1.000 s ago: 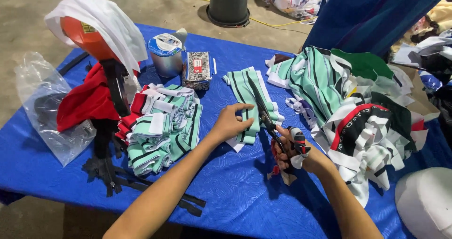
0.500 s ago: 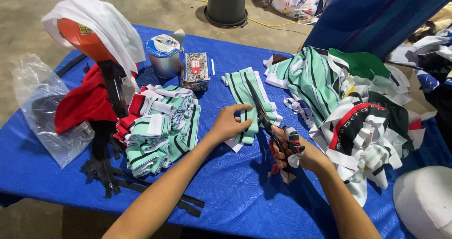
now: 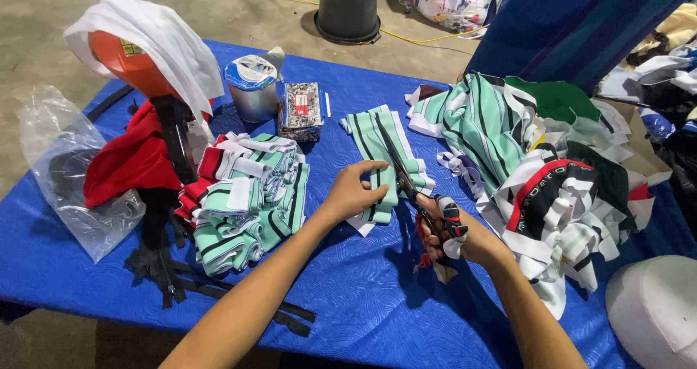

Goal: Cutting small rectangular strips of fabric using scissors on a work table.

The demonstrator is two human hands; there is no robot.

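Head view: left hand [image 3: 353,192] presses flat on the near end of a folded green striped cloth strip [image 3: 382,158], fingers together, thumb spread toward the blades. Right hand [image 3: 443,232] is wrapped tight around the scissors [image 3: 404,176], handles bound in rag. Long dark metal blades lie over the strip, just right of the left fingertips. Strip is soft knit with white edges, lying on the blue quilted table cover [image 3: 363,296]. Cut stack [image 3: 247,198] to the left, loose fabric heap [image 3: 537,158] to the right.
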